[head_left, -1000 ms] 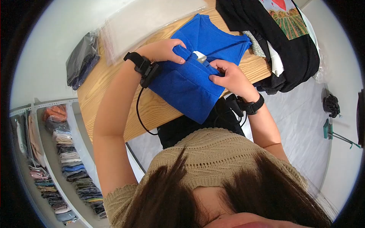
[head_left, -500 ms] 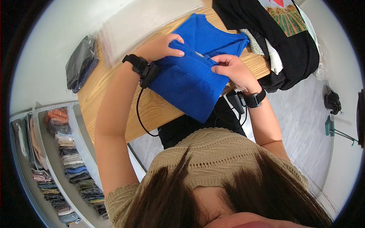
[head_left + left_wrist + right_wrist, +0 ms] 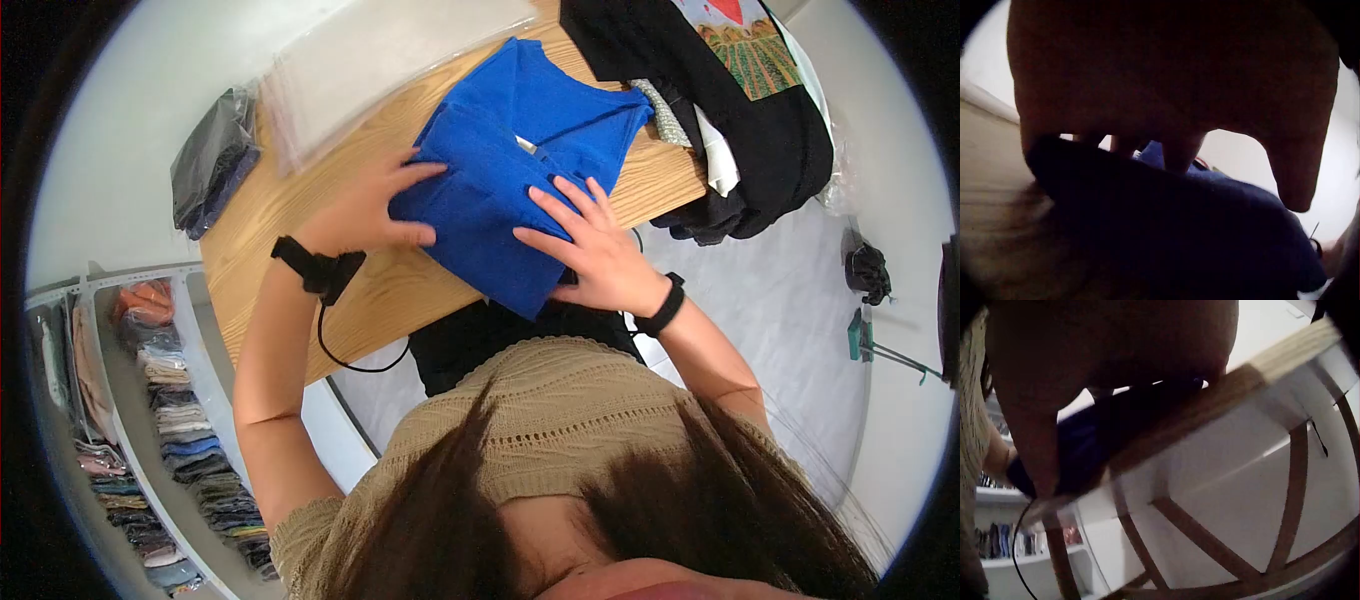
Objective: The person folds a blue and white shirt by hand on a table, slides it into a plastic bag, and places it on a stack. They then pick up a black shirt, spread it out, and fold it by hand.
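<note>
A blue garment (image 3: pixel 480 190) lies on the wooden table (image 3: pixel 290 260), its lower corner reaching the front edge, with a small white label (image 3: pixel 526 145) showing near its middle. At the garment's left edge is the left hand (image 3: pixel 375 205), fingers spread and slightly blurred. Spread fingers of the right hand (image 3: pixel 605 255) rest on the garment's lower right part. In the left wrist view the dark fabric (image 3: pixel 1166 225) lies under the left hand (image 3: pixel 1172 75). The right wrist view shows the right hand (image 3: pixel 1110 350) over the blue cloth (image 3: pixel 1088 444) at the table edge.
Clear plastic bags (image 3: pixel 350 75) lie at the back of the table. A bagged dark garment (image 3: pixel 215 160) is at its left corner. Black clothes (image 3: pixel 770 150) with a printed picture hang over the right end. Shelves of folded clothes (image 3: pixel 185 420) stand at lower left.
Both hands have let go of the folded edge near the label. The left hand moved left and down, the right hand down with fingers spread; the cloth between them now lies flatter.
</note>
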A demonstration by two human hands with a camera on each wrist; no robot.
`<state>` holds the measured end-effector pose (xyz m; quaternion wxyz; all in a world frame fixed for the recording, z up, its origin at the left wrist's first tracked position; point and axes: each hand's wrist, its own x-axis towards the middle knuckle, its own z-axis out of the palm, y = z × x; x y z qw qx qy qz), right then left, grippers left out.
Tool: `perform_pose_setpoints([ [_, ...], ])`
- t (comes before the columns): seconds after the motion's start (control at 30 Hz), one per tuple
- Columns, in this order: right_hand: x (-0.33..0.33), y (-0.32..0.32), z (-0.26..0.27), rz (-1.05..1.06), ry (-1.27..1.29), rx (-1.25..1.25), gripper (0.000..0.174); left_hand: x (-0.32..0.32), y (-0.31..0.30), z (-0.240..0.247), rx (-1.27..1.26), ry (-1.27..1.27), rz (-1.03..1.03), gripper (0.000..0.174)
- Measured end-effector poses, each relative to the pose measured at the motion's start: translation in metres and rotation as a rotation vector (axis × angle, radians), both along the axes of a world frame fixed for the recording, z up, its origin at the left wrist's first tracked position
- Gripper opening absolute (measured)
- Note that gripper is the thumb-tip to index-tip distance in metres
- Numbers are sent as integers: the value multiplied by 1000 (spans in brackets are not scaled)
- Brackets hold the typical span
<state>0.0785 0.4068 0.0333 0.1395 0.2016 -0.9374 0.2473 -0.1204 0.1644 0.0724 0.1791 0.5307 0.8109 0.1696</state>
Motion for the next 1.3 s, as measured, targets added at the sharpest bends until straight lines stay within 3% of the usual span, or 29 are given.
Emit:
perform_pose_setpoints([
  [0.07, -3, 0, -9, -6, -28, 100, 65, 11, -7, -10, -34, 34, -11, 89],
  [0.23, -4, 14, -22, -40, 57, 138, 67, 58, -26, -6, -83, -9, 56, 91],
  [0.5, -2, 21, -17, 152, 35, -15, 46, 130, -67, -2, -15, -14, 163, 98],
  [0.57, -5, 20, -7, 171, -43, -151, 43, 128, -69, -1, 13, 304, 130, 98],
  [0.8, -11, 29, 3, 244, -176, -249, 42, 98, -43, -10, -42, 536, -66, 81],
  [0.9, -12, 33, 2, 248, -182, -282, 43, 88, -35, -11, 34, 378, -99, 70],
  [0.97, -15, 38, 0, 240, -214, -333, 42, 76, -38, -20, 202, -58, -91, 61],
  [1.0, -17, 40, -1, 238, -249, -386, 41, 73, -37, -22, 201, -58, -94, 61],
  [1.03, -21, 46, -8, 236, -249, -387, 41, 71, -37, -24, 331, -219, -45, 53],
  [1.07, -26, 54, -18, 199, -362, -541, 39, 70, -36, -25, 460, -383, 8, 46],
  [1.1, -30, 52, -14, 161, -477, -694, 37, 68, -32, -25, 459, -385, 9, 46],
  [1.13, -23, 48, -10, -157, -487, -688, 37, 65, -24, -26, 512, -534, 288, 39],
  [1.17, -34, 39, -8, -161, -390, -900, 42, 61, -17, -26, 558, -679, 572, 34],
  [1.23, -45, 31, 4, -393, -594, -1005, 51, 48, -9, -29, 556, -816, 635, 36],
  [1.3, -56, 29, 1, -451, -613, -1068, 54, 28, 0, -33, 546, -1093, 753, 45],
])
